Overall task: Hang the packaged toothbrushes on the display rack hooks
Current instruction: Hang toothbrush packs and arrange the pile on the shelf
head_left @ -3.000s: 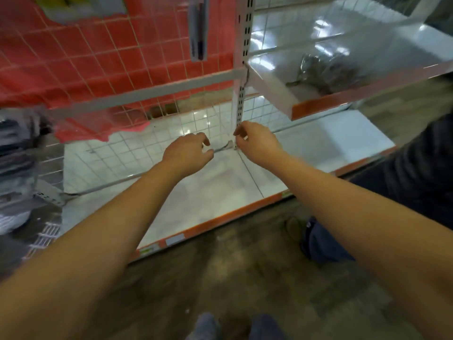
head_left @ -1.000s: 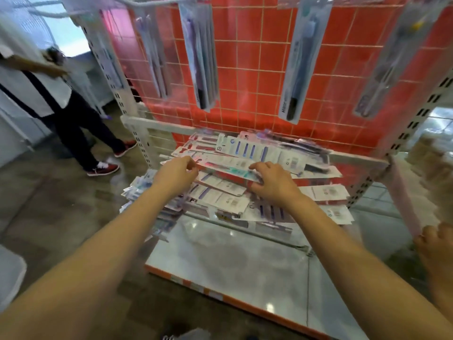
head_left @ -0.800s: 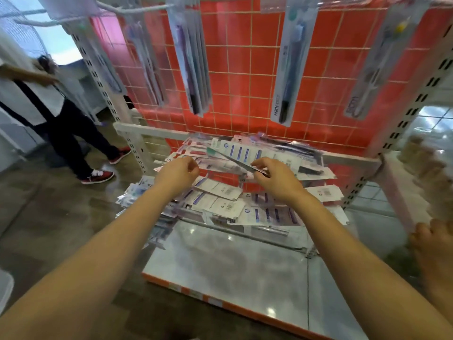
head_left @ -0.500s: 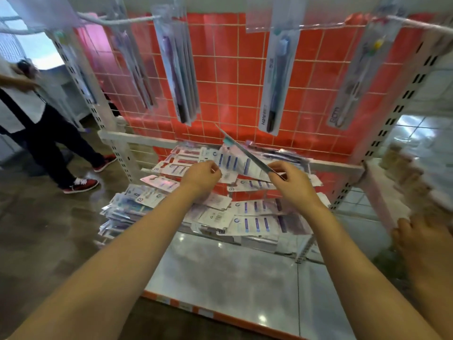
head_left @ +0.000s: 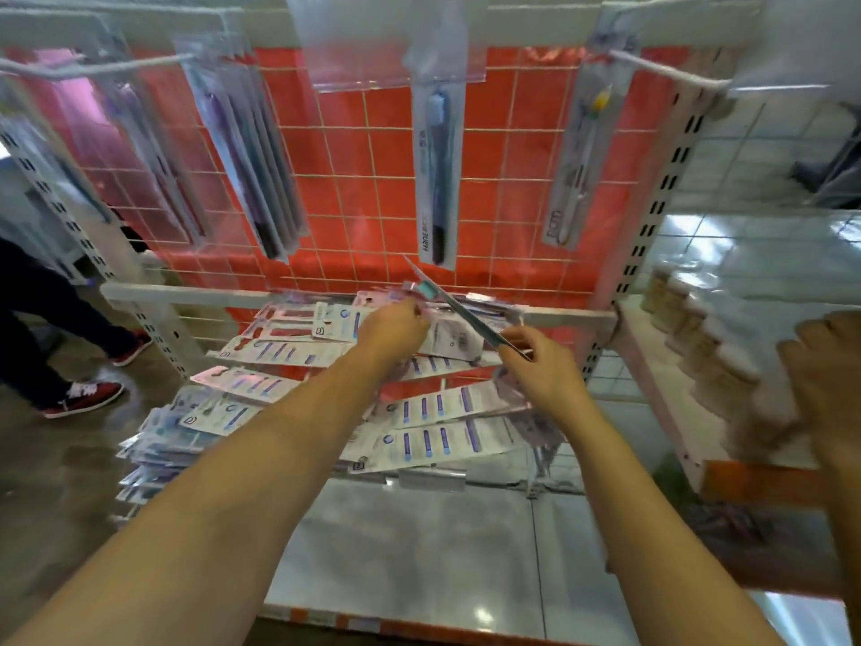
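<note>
Plastic-wrapped toothbrush pack (head_left: 459, 312) now tilts up off the pile (head_left: 419, 412); right hand (head_left: 543, 370) pinches its near end, left hand (head_left: 396, 326) curls over its far end; hanging comes next.

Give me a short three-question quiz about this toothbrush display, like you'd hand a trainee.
1. True or false: the right hand holds one end of a toothbrush pack lifted edge-on above the pile.
2. What colour is the grid panel behind the hooks? A) red B) green C) black
3. Fill in: the left hand is at the top of the loose pile of packs, which lies ____ the hanging packs.

Key: 1 true; 2 A; 3 below.
</note>
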`<action>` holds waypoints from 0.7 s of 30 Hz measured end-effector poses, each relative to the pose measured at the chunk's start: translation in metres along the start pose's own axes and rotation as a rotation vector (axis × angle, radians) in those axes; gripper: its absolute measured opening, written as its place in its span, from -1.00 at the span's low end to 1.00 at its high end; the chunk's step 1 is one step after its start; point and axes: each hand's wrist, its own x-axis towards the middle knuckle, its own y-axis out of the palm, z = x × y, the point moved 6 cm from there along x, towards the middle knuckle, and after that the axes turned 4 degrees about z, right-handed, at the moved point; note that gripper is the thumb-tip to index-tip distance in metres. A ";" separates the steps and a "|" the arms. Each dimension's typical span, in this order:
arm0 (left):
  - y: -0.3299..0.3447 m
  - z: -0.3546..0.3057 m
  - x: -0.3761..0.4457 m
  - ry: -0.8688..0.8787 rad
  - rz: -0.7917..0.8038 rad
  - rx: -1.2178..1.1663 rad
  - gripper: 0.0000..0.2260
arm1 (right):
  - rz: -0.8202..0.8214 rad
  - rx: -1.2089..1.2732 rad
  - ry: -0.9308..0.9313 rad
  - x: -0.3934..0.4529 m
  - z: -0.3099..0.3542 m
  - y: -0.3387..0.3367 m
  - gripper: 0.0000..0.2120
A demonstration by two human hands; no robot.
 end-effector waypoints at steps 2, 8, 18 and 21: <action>-0.001 0.000 -0.002 -0.026 -0.006 -0.028 -0.70 | -0.020 0.014 0.018 -0.001 -0.001 -0.004 -0.77; -0.018 0.012 -0.013 -0.087 -0.071 -0.181 -0.67 | -0.047 0.024 0.000 -0.002 0.004 -0.010 -0.74; -0.026 0.047 -0.036 -0.210 -0.001 -0.642 -0.79 | 0.090 0.026 -0.027 0.006 0.017 0.015 -0.80; -0.027 0.055 -0.045 -0.209 -0.010 -0.772 -0.80 | 0.145 0.031 -0.006 0.007 0.021 0.032 -0.80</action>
